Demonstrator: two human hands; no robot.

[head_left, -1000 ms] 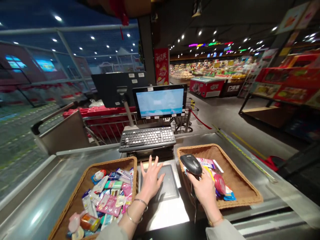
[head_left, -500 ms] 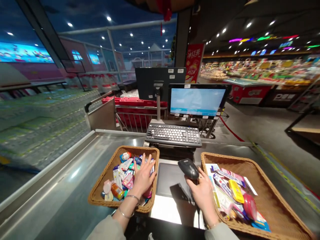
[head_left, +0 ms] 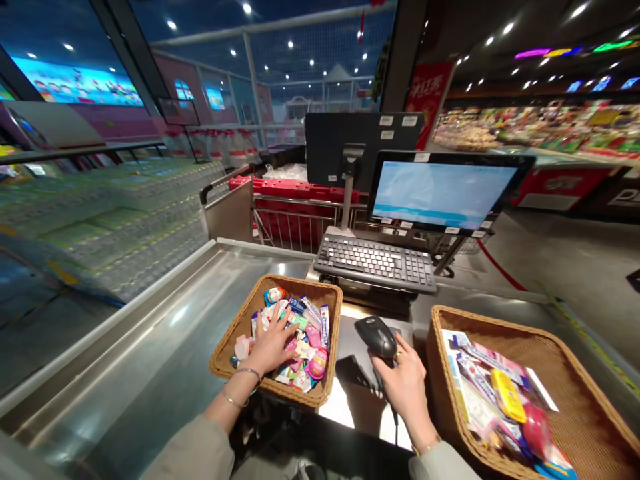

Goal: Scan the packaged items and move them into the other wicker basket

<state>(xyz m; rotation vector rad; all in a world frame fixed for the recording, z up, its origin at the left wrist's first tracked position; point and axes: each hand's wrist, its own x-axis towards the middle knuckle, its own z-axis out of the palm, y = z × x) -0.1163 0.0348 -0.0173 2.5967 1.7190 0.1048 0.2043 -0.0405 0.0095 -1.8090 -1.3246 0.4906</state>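
My left hand (head_left: 270, 345) reaches into the left wicker basket (head_left: 235, 335), its fingers spread over several small colourful packets (head_left: 306, 340) with nothing gripped. My right hand (head_left: 406, 381) is wrapped round a black handheld barcode scanner (head_left: 376, 335), held above the dark flat scan plate (head_left: 360, 353) set in the steel counter between the two baskets. The scanner's cable hangs below my wrist. The right wicker basket (head_left: 575, 360) holds more packets, among them a yellow one and a red one.
Behind the plate stand a black keyboard (head_left: 376, 262), a lit touchscreen (head_left: 443, 193) and a rear-facing customer display (head_left: 360, 137). The steel counter (head_left: 160, 347) slopes away to the left. Red shopping baskets (head_left: 295, 200) sit beyond a rail. Store shelves fill the far right.
My left hand has moved from the scan plate leftward into the left basket. My view has swung left. My right hand still grips the scanner, now over the plate rather than the right basket.
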